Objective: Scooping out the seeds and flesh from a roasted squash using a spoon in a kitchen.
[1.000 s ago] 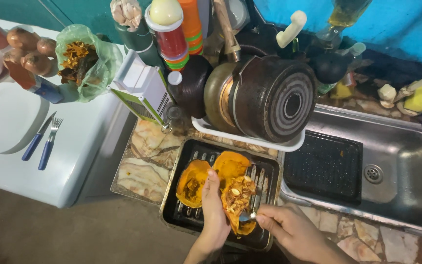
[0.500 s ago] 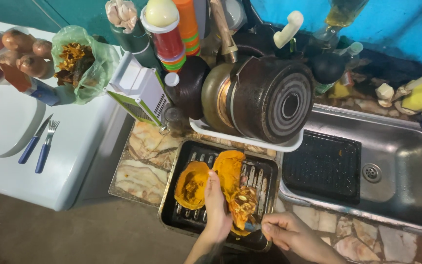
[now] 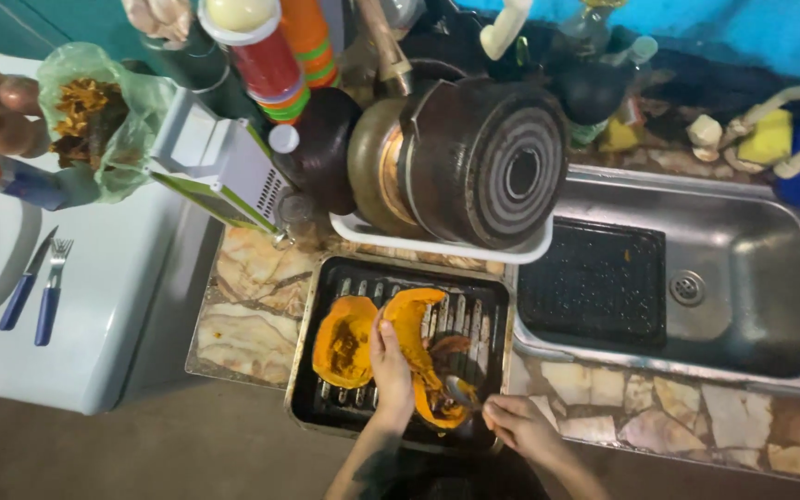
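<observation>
You have two squash halves [image 3: 344,341] [image 3: 423,347], one tray [image 3: 307,370], one knife [image 3: 25,281], one fork [image 3: 51,292], two hands [image 3: 391,366] [image 3: 518,426].

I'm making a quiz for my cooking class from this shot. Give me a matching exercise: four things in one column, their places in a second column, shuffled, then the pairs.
Things:
1. left hand
2. right hand
3. knife and fork
4. dark tray

Places:
A. in the sink
B. on the white surface at left
C. on the squash
D. holding a spoon at the squash's near end

Pairs: 1-C, 2-D, 3-B, 4-A
</observation>
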